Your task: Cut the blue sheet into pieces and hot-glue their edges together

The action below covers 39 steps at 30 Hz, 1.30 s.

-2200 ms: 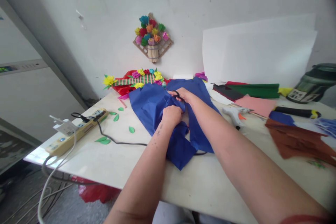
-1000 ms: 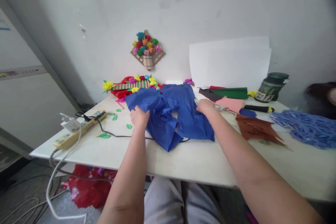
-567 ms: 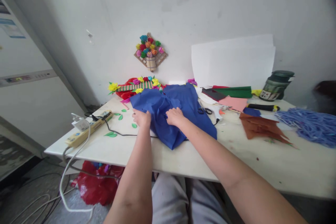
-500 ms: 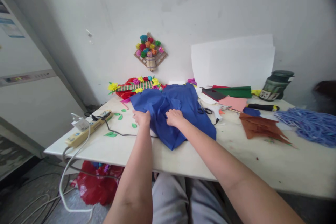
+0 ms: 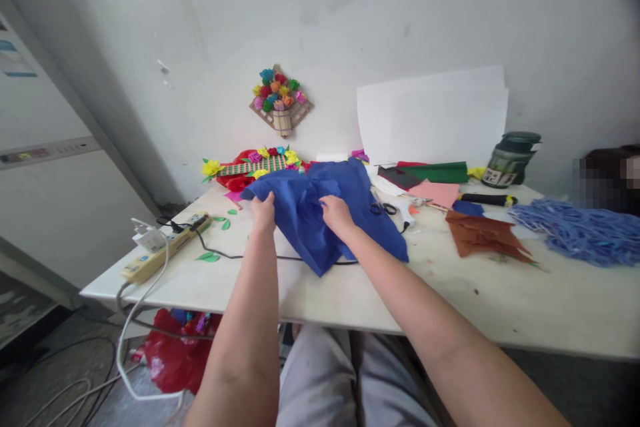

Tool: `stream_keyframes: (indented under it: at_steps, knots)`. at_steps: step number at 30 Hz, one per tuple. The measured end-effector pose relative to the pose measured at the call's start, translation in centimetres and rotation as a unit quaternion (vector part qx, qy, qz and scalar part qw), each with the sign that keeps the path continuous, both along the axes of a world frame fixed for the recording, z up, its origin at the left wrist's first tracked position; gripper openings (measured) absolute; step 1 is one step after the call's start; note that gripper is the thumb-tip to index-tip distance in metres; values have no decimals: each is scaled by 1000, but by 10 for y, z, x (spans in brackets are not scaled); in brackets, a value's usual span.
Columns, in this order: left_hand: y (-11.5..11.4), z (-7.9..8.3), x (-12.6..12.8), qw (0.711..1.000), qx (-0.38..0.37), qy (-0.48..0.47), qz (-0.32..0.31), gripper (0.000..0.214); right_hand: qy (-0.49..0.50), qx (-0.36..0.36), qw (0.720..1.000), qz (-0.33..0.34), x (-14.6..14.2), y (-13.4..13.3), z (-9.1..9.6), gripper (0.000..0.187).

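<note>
A creased blue sheet (image 5: 311, 240), paper or thin cloth, lies bunched over the middle of the white table. My left hand (image 5: 263, 212) is closed on its left edge, with the thumb on top, and lifts that side a little. Near the centre of the sheet my right hand (image 5: 337, 215) pinches a gathered fold; the fingertips are partly lost in the creases. Black-handled scissors (image 5: 383, 209) stick out by the sheet's right side, next to a white glue gun (image 5: 406, 212). Green paper leaves (image 5: 226, 224) are scattered to the left.
A yellowish power strip (image 5: 167, 250) sits at the left, its black cord running under the sheet. Behind are paper flowers on a woven strip (image 5: 255, 165). To the right are a dark jar (image 5: 511, 159), brown paper (image 5: 485, 235) and blue strands (image 5: 580, 230). Another person's head (image 5: 613, 173) shows at far right.
My left hand has raised the sheet's left edge and drawn it slightly outward. My right hand stays at the middle fold. The view has shifted a little, and a person's head now shows at right.
</note>
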State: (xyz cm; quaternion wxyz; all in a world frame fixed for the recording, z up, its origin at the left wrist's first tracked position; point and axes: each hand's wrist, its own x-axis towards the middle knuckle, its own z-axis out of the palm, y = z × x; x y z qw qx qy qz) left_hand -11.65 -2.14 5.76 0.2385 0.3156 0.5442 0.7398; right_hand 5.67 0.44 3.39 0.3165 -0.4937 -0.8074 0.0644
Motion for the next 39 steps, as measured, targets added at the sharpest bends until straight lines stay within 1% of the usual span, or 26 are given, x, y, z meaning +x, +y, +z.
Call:
stream_keyframes:
  at_steps: [2, 4, 5, 6, 7, 8, 9, 11, 13, 14, 16, 17, 18, 19, 20, 22, 24, 25, 26, 27, 29, 31, 33, 35, 37, 39]
  knots:
    - [-5, 15, -8, 997, 34, -51, -40, 21, 69, -25, 996, -47, 11, 7, 7, 34]
    - [-9, 24, -16, 992, 42, -97, -65, 19, 118, -63, 987, -87, 26, 16, 13, 36]
    - [-11, 27, -18, 989, 45, -118, -71, 19, 138, -81, 983, -95, 33, 21, 15, 36]
    - [-13, 28, -20, 987, 51, -135, -75, 20, 159, -115, 975, -104, 41, 26, 16, 34]
    - [-15, 29, -21, 984, 58, -151, -76, 21, 193, -139, 964, -116, 49, 30, 16, 32]
    - [-16, 30, -21, 982, 63, -163, -76, 22, 228, -156, 953, -124, 56, 34, 16, 31]
    - [-17, 31, -20, 980, 67, -172, -76, 24, 241, -160, 949, -126, 63, 36, 17, 31]
    - [-17, 34, -17, 978, 74, -181, -75, 26, 252, -155, 944, -147, 77, 40, 19, 29]
    - [-16, 39, -13, 974, 94, -190, -75, 27, 234, -131, 945, -187, 88, 39, 25, 28]
    - [-15, 41, -11, 971, 108, -200, -73, 27, 224, -109, 946, -208, 91, 37, 30, 30]
    - [-12, 46, -7, 961, 141, -228, -64, 27, 213, -46, 948, -230, 93, 29, 43, 39]
    - [-10, 48, -6, 956, 155, -240, -58, 27, 193, 36, 956, -219, 92, 23, 52, 38]
    - [-8, 50, -3, 953, 168, -248, -50, 27, 178, 100, 961, -187, 88, 15, 60, 36]
    - [-6, 51, -1, 950, 179, -251, -43, 28, 170, 142, 965, -140, 82, 5, 69, 36]
    - [-5, 53, 2, 949, 190, -248, -36, 28, 164, 168, 968, -86, 75, -5, 77, 39]
    - [-2, 58, 11, 949, 206, -236, -16, 29, 125, 190, 974, 22, 58, -28, 91, 49]
    - [0, 65, 22, 948, 216, -235, 7, 31, 30, 194, 975, 107, 41, -48, 99, 63]
    - [1, 69, 28, 947, 217, -237, 20, 32, -26, 196, 972, 124, 34, -56, 100, 71]
    - [1, 74, 33, 948, 200, -246, 29, 31, -78, 202, 970, 114, 29, -62, 99, 77]
    - [1, 79, 38, 951, 172, -256, 31, 29, -118, 211, 966, 88, 25, -65, 98, 75]
    - [-2, 91, 44, 957, 130, -256, 37, 26, -162, 217, 962, 19, 23, -68, 95, 61]
    - [-9, 103, 47, 964, 134, -220, 60, 28, -169, 207, 963, -42, 27, -66, 98, 44]
    - [-20, 114, 48, 970, 165, -169, 54, 33, -158, 198, 965, -73, 36, -63, 108, 39]
    - [-32, 123, 47, 970, 192, -148, 28, 41, -142, 202, 967, -68, 48, -62, 126, 37]
    - [-42, 129, 45, 966, 200, -163, 10, 46, -116, 192, 974, -36, 60, -61, 148, 32]
    - [-49, 131, 44, 962, 203, -179, 21, 51, -62, 159, 985, -7, 73, -59, 169, 26]
